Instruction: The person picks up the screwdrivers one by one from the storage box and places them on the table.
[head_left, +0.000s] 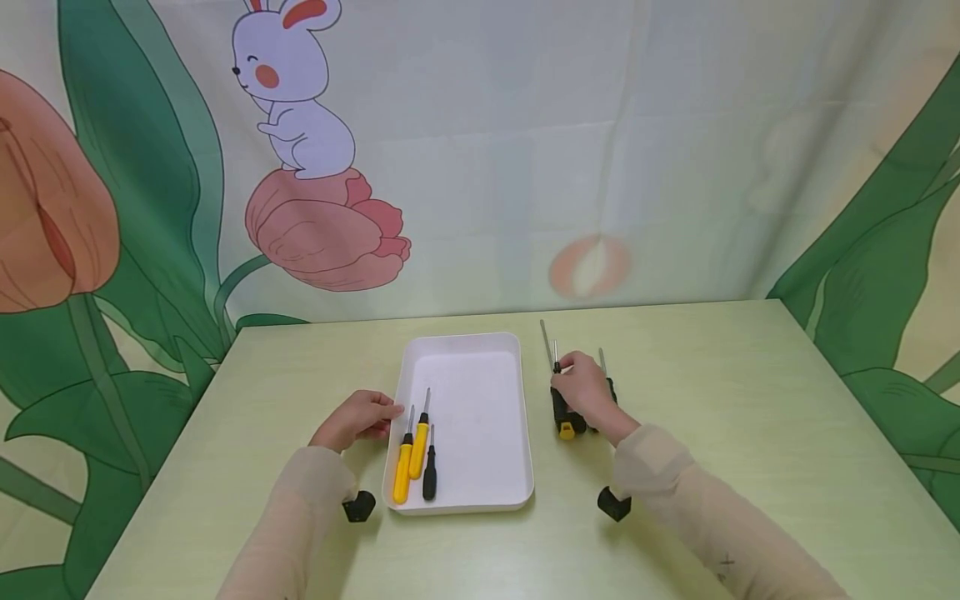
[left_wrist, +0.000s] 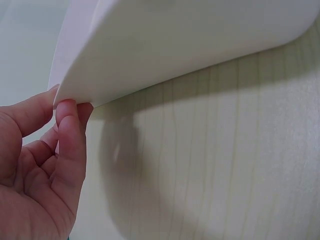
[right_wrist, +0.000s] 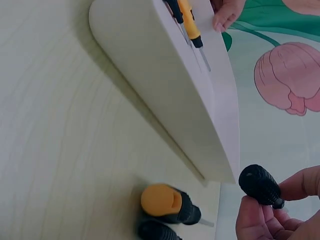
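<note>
My left hand point(head_left: 360, 415) pinches the left rim of a white tray point(head_left: 480, 498) between thumb and fingers; the left wrist view shows the fingers under the rim. Inside the tray, at its left, lie two yellow-handled screwdrivers point(head_left: 417, 450) and a small black-handled screwdriver point(head_left: 430, 477). Right of the tray, my right hand point(head_left: 588, 387) pinches a black-handled screwdriver point(right_wrist: 257, 184) near the shaft end of its handle. Beneath that hand lies a black screwdriver with a yellow end point(right_wrist: 161, 201). Close beside it is another black handle point(right_wrist: 157, 231), partly out of frame.
Another screwdriver's shaft point(head_left: 602, 360) shows just beyond the right hand. The pale wooden table point(head_left: 720, 392) ends at a printed curtain point(head_left: 480, 208) behind it. Black wrist devices point(head_left: 359, 507) hang below both sleeves.
</note>
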